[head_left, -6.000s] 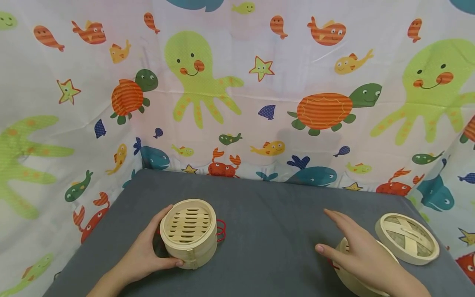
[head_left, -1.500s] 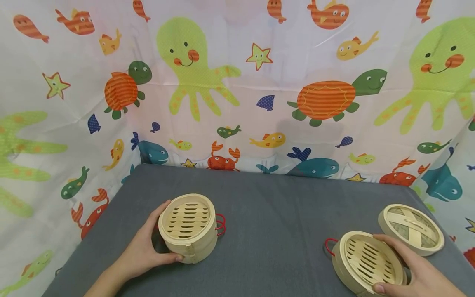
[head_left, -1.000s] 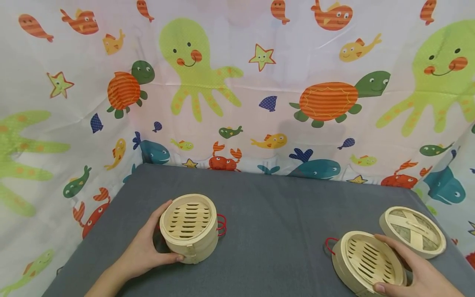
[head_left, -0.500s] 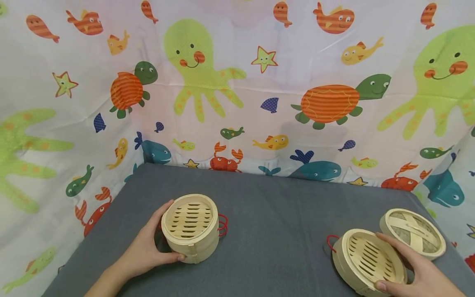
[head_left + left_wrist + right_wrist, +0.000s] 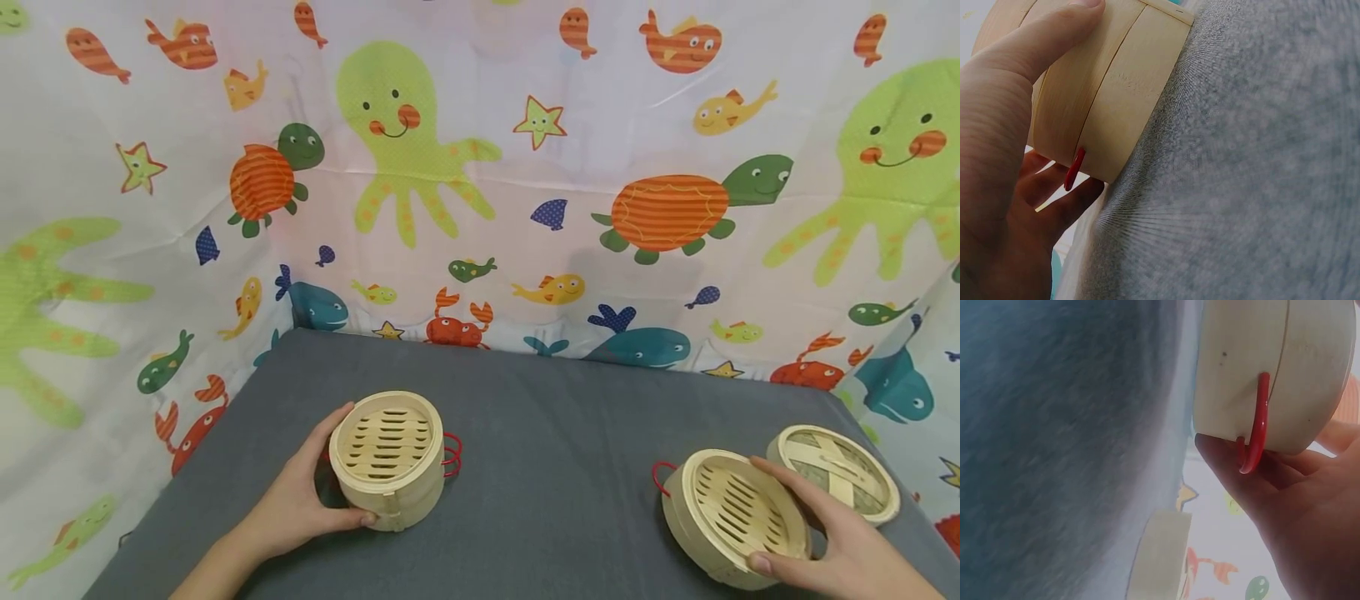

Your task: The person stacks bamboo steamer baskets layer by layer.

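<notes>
My left hand (image 5: 296,504) grips the left side of a bamboo steamer stack (image 5: 388,446), thumb at the front and fingers round the back. The stack stands on the grey table with its slatted inside facing up and red loop handles on its right. On the right, my right hand (image 5: 843,537) holds another bamboo steamer basket (image 5: 742,510) by its right wall, thumb in front. This basket leans towards the left. One red handle (image 5: 660,477) sticks out on its left, and another red handle (image 5: 1261,422) shows close up in the right wrist view.
A round bamboo lid (image 5: 843,471) with crossed strips lies on the grey table (image 5: 547,475) just behind the right hand, partly covered by it. A white curtain (image 5: 517,50) printed with sea animals surrounds the table at the back and sides.
Six seconds ago the right hand hovered over the right basket; since then it has taken hold of it. In the last half second that basket has shifted slightly left and away. The left hand keeps its grip.
</notes>
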Tool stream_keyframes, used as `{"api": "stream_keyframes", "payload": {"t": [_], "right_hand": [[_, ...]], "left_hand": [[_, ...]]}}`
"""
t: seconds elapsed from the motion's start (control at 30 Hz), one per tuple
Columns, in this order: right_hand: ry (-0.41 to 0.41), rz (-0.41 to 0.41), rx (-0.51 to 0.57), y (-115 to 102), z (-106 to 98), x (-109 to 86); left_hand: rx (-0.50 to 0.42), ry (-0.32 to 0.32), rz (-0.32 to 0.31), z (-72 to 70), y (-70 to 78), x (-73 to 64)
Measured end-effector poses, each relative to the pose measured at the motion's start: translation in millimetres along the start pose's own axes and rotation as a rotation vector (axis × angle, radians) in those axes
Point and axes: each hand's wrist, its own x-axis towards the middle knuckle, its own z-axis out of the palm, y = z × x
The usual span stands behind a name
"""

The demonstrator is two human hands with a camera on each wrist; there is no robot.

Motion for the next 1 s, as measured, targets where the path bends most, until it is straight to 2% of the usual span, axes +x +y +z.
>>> {"api": "stream_keyframes", "payload": {"t": [0.17, 0.5, 0.67, 1.0], "right_hand": [[0.036, -0.025, -0.051, -12.7, -1.0, 4.7], [0.121, -0.152, -0.012, -29.3, 0.0, 12.2], [0.152, -0.225, -0.006, -36.4, 1.3, 15.8], [0.132, -0.228, 0.016, -53.0, 2.5, 23.1]], "left_hand": [[-0.004, 0.0, 0.005, 0.4, 0.4, 1.0], [-0.033, 0.005, 0.026, 0.2, -0.1, 0.6], [-0.02, 0.006, 0.014, -0.4, -1.0, 0.4], [0.016, 0.004, -0.015, -0.8, -1.4, -0.7]]}}
